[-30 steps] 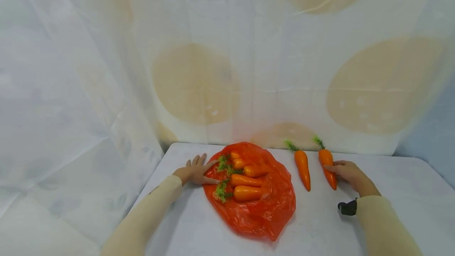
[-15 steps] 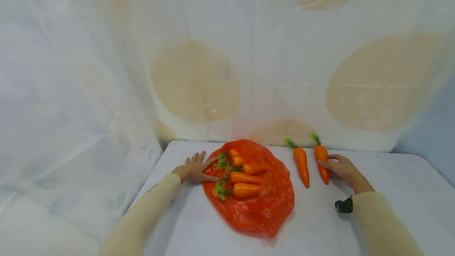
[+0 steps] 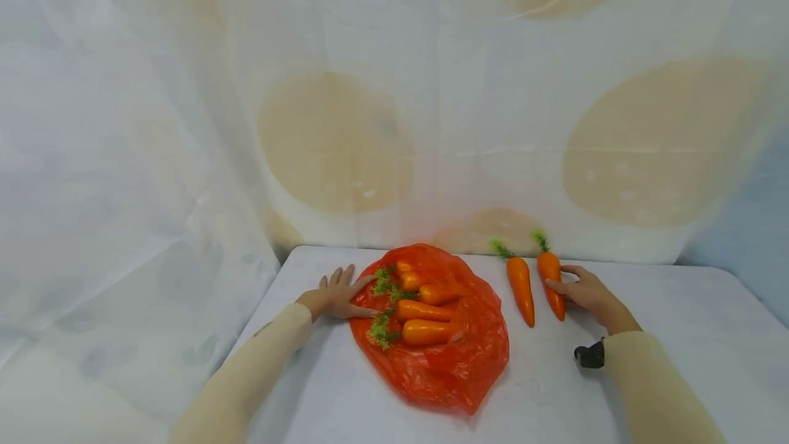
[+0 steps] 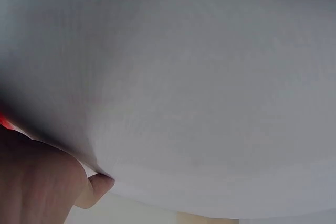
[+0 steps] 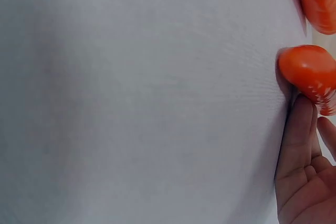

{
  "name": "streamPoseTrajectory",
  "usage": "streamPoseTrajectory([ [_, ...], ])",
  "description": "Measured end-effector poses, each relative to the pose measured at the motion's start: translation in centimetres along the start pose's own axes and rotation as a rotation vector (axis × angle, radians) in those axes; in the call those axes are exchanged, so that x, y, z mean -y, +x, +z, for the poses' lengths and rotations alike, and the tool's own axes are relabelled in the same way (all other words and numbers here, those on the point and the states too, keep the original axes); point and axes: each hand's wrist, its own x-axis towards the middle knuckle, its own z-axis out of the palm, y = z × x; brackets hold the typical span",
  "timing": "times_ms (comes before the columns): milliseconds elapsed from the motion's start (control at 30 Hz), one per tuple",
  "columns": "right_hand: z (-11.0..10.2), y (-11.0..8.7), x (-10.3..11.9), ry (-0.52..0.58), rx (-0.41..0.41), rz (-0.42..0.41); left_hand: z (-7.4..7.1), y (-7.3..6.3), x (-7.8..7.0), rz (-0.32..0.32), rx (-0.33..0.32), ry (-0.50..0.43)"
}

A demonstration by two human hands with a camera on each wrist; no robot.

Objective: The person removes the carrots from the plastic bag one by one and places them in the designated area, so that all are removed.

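Note:
In the head view, an orange carrot [image 3: 550, 284] with a green feathery top lies on the white table at right, its tip toward me. My right hand [image 3: 592, 295] is at its right side. In the right wrist view straight fingers [image 5: 299, 137] touch the carrot [image 5: 308, 72]. Just left of it a second carrot [image 3: 520, 290] lies nearly parallel. A crumpled red plastic bag [image 3: 444, 368] is spread in the middle, with several carrots [image 3: 427, 332] lying on or in it, tops to the left. My left hand [image 3: 339, 294] rests with spread fingers at the bag's left edge.
The white table [image 3: 555, 396] ends at the back against a hanging pale cloth [image 3: 481, 108] with tan circles. More pale cloth [image 3: 123, 225] hangs at left. A black strap device [image 3: 590, 355] sits at my right wrist.
My right hand and the carrot beside it have moved left, nearer the second carrot. My left hand and the bag hold their places; the head view has shifted slightly.

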Motion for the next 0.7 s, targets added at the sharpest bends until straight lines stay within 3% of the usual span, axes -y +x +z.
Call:
streamPoseTrajectory([
  [700, 0.39, 0.17, 0.07, 0.006, 0.015, 0.042, 0.07, -0.18, 0.02, 0.001, 0.006, -0.002],
])
